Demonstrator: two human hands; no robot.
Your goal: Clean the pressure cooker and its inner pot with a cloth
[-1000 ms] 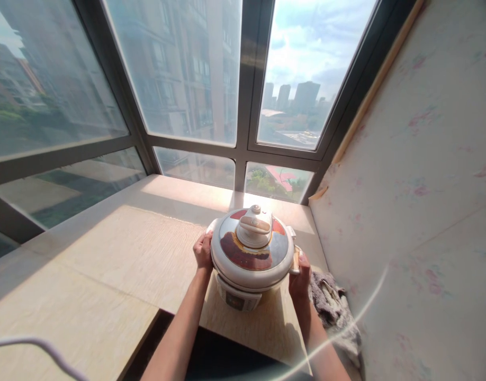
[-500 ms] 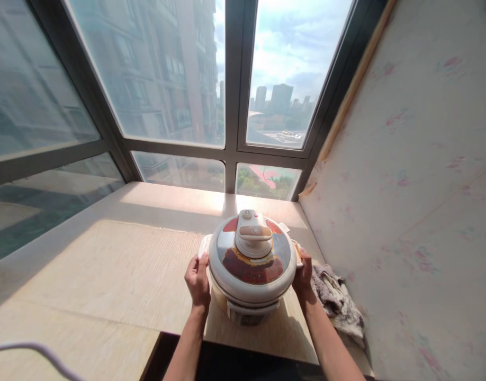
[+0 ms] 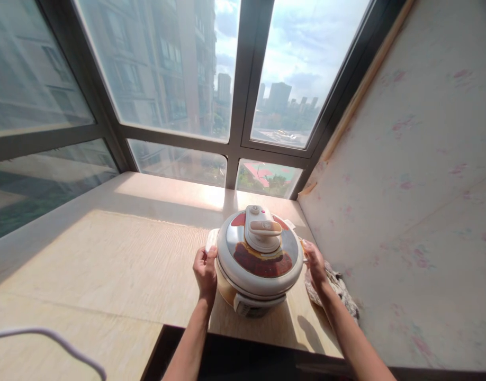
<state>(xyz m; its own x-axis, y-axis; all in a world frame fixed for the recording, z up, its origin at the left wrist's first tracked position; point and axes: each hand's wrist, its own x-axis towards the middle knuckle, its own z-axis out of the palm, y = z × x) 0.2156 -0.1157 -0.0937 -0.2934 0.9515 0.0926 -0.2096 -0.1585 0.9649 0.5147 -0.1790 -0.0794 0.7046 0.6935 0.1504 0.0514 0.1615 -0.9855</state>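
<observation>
Two hands close on one cooker (image 3: 260, 264) from opposite sides: the left hand (image 3: 205, 270) has its fingers curled and its thumb against the white left handle (image 3: 212, 241), while the right hand (image 3: 315, 259) bends its fingers around the opposite grip, which it mostly covers.

Farthest left, one pale cable (image 3: 56, 338) curves across the lower corner of the desk (image 3: 119, 259), well apart from the cooker. Behind it, six glass panes (image 3: 171, 69) show, three tall ones above three low ones, set in dark frames (image 3: 235, 106). Sunlight and shadow stripe the bare wood between cable and left hand.

At the centre, the cooker is upright over the desk, just behind a dark opening (image 3: 243, 357) at the front edge; its base is hidden, so whether it touches the wood cannot be told. One control panel (image 3: 259, 307) faces the person, and the lid carries one raised lid handle (image 3: 266, 228) and one small red dot (image 3: 263, 211).

Right of the cooker, one crumpled cloth (image 3: 342, 292) lies near the right hand, partly hidden by the forearm. Beyond it, one flower-patterned wall (image 3: 425, 159) closes off that side.
</observation>
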